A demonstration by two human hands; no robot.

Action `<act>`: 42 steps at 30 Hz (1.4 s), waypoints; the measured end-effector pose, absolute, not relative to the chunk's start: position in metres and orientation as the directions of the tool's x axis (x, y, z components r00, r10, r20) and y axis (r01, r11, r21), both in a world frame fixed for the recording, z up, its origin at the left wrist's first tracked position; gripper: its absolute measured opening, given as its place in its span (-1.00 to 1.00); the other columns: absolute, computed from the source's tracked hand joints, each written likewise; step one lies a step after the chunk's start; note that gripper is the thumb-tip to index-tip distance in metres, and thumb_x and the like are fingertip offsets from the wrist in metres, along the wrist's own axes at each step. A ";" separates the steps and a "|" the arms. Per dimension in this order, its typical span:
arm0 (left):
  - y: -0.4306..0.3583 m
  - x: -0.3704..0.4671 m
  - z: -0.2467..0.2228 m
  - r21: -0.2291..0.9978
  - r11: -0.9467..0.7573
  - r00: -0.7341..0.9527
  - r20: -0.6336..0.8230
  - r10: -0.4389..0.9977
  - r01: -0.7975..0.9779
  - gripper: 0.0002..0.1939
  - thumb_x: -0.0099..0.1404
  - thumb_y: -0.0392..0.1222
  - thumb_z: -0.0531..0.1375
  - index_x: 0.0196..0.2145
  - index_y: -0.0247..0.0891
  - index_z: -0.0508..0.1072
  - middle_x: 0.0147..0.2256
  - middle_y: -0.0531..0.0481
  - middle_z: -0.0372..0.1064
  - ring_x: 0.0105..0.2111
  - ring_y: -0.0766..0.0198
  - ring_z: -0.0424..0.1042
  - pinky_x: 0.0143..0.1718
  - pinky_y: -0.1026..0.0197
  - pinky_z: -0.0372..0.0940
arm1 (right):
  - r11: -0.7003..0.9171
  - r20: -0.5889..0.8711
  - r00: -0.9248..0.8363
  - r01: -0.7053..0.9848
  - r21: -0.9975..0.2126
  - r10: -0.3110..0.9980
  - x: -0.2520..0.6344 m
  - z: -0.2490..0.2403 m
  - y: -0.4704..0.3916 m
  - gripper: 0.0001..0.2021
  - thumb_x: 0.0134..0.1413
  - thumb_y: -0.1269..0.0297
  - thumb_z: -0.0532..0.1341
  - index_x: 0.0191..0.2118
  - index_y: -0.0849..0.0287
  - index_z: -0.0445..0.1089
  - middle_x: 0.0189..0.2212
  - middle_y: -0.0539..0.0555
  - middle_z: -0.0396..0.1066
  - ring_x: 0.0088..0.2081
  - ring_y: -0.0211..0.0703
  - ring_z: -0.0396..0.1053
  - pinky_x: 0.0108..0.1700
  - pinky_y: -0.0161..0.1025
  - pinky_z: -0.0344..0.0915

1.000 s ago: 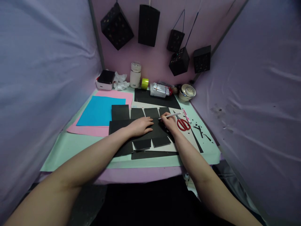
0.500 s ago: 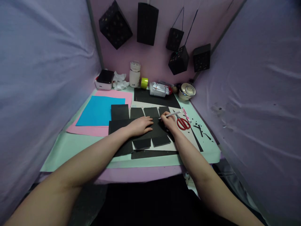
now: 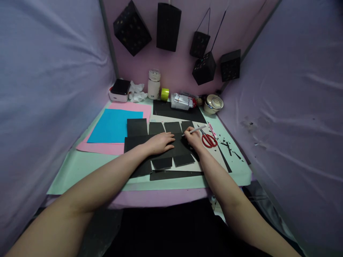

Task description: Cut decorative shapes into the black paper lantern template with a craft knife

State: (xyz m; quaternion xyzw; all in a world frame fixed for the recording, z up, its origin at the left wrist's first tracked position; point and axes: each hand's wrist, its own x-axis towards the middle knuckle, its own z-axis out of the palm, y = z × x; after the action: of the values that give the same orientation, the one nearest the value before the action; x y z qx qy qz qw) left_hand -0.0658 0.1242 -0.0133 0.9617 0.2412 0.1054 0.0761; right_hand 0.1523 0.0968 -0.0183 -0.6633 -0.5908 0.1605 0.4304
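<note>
A sheet of black card with cut flaps along its far and near edges lies on a pale board. My left hand rests flat on the card, fingers stretched toward the right. Between the fingers of my right hand is a slim white pen, held at a slant with its tip low over the card's right part; whether the tip touches I cannot tell. Red-handled scissors lie just right of that hand. A pink-and-white cutter-like tool is beside them.
Blue paper and pink paper lie left. Black scraps litter the right side. Along the back stand a white bottle, yellow tape, a clear package and a lidded bowl. Black boxes hang above.
The pen tip and my right hand have shifted very slightly to the right. My left hand stays in place on the card.
</note>
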 end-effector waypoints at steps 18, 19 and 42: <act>0.125 -0.066 -0.015 0.185 -0.877 0.866 0.164 0.473 0.444 -0.57 0.41 -0.03 0.10 0.11 -0.32 0.42 0.20 -0.21 0.29 0.23 0.04 0.24 0.23 0.06 0.13 | 0.105 0.293 0.278 0.536 -0.838 0.915 0.156 -0.021 0.098 -0.85 -0.08 0.27 0.08 -0.59 0.10 0.28 -0.66 -0.07 0.33 -0.53 -0.21 0.27 -0.44 -0.30 0.16; 0.125 -0.066 -0.014 0.187 -0.876 0.866 0.161 0.474 0.445 -0.57 0.41 -0.03 0.10 0.11 -0.32 0.42 0.20 -0.21 0.28 0.23 0.04 0.24 0.24 0.06 0.13 | 0.109 0.292 0.286 0.519 -0.848 0.913 0.157 -0.022 0.099 -0.85 -0.08 0.27 0.07 -0.58 0.11 0.29 -0.66 -0.07 0.33 -0.54 -0.21 0.27 -0.44 -0.30 0.17; 0.123 -0.070 -0.018 0.319 -0.822 0.840 0.119 0.529 0.472 -0.57 0.42 -0.04 0.10 0.15 -0.27 0.37 0.26 -0.14 0.20 0.31 0.04 0.10 0.31 -0.04 0.02 | 0.021 0.126 0.219 0.427 -0.904 0.968 0.161 0.009 0.096 -0.91 0.04 0.24 0.23 -0.40 0.11 0.34 -0.52 -0.06 0.40 -0.47 -0.23 0.32 -0.39 -0.30 0.24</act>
State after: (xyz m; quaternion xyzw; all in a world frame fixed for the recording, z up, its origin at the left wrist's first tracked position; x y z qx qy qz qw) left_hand -0.0700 0.1232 -0.0183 0.9490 0.2636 0.1018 0.1399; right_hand 0.1606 0.0957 0.0091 -0.6339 -0.5502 0.2964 0.4556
